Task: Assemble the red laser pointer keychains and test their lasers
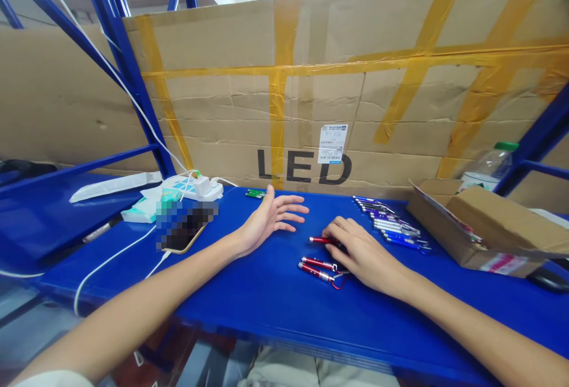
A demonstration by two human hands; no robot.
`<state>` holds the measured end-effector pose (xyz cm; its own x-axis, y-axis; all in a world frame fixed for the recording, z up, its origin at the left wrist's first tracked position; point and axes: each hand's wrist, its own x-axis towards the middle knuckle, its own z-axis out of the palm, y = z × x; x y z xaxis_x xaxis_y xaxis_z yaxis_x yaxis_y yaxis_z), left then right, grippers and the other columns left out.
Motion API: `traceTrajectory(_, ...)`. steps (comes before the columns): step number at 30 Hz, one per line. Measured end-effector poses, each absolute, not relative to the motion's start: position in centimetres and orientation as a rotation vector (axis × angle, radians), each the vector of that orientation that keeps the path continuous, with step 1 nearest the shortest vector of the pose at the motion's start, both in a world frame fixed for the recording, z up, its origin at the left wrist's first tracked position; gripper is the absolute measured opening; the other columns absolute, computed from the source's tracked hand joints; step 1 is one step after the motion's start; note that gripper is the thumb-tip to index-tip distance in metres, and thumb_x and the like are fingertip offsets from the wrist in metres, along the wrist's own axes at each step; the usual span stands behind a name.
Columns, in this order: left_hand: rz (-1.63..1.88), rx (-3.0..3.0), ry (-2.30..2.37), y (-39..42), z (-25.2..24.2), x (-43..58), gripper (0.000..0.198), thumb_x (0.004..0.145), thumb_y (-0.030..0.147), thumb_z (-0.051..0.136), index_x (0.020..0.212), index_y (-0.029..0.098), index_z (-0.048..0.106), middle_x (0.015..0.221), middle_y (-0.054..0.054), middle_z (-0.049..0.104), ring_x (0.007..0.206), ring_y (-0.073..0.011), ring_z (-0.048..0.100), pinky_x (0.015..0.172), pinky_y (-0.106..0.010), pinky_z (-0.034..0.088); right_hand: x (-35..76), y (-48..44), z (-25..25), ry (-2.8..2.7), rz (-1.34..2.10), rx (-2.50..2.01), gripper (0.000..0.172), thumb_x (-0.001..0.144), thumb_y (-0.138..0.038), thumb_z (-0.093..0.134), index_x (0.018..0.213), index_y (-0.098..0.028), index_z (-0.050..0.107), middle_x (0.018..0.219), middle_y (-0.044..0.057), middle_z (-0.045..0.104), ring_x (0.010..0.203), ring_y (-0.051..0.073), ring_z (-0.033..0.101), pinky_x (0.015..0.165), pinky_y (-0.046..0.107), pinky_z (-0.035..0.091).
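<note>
My left hand (272,219) is held over the blue table with its fingers spread, holding nothing. Behind it lie green keychain flashlights (255,194), partly covered by the thumb. The fingers of my right hand (358,249) are closed on a red keychain flashlight (316,240); its silver tip points left and the rest is hidden under the hand. Two more red keychain flashlights (316,271) with clips lie side by side just below that hand. To its right is a row of blue, purple and silver keychain flashlights (391,224).
At right stands an open cardboard box (502,245), with a green-capped bottle (489,165) behind it. A phone (186,230) on a white cable and a power strip (195,188) lie at left. A large taped carton (231,102) marked LED walls off the back of the blue table (267,304).
</note>
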<state>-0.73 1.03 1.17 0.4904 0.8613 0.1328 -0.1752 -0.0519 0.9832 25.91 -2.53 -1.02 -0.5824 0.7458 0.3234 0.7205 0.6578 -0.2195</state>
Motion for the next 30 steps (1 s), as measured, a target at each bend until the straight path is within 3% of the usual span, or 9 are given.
traceTrajectory(8,0.942,1.370,0.658,1.1,1.1,-0.8,0.087,0.102,0.085,0.027,0.139,0.017,0.066,0.140,-0.019,0.071,0.121,-0.0325,0.068,0.094,-0.040,0.053,26.0,-2.5,-1.4,-2.308,0.196,-1.122,0.027,0.114,-0.030,0.036,0.128,-0.024,0.059,0.119,0.010,0.073,0.104,0.026,0.068,0.092,0.044,0.054)
traceTrajectory(16,0.937,1.380,0.673,1.1,1.2,-0.7,0.088,0.101,0.086,0.026,0.140,0.017,0.065,0.140,-0.019,0.071,0.120,-0.0318,0.068,0.094,-0.040,0.053,25.7,-3.3,-0.1,-2.158,0.333,-1.328,0.025,0.112,-0.040,0.034,0.113,-0.026,0.055,0.092,0.003,0.071,0.080,0.024,0.068,0.074,0.037,0.048)
traceTrajectory(23,0.957,1.376,0.688,1.2,1.2,-0.8,0.089,0.099,0.088,0.031,0.138,0.017,0.067,0.138,-0.019,0.072,0.117,-0.0311,0.069,0.091,-0.038,0.053,25.4,-3.8,0.2,-2.163,0.343,-1.316,0.027,0.112,-0.041,0.033,0.116,-0.026,0.055,0.087,0.002,0.071,0.074,0.023,0.067,0.070,0.034,0.045)
traceTrajectory(30,0.926,1.381,0.686,1.0,1.1,-0.7,0.090,0.100,0.088,0.029,0.140,0.016,0.066,0.139,-0.020,0.071,0.116,-0.0305,0.069,0.091,-0.038,0.054,25.4,-3.9,0.4,-2.149,0.321,-1.320,0.032,0.112,-0.050,0.040,0.096,-0.026,0.054,0.076,-0.001,0.067,0.067,0.020,0.062,0.065,0.032,0.041)
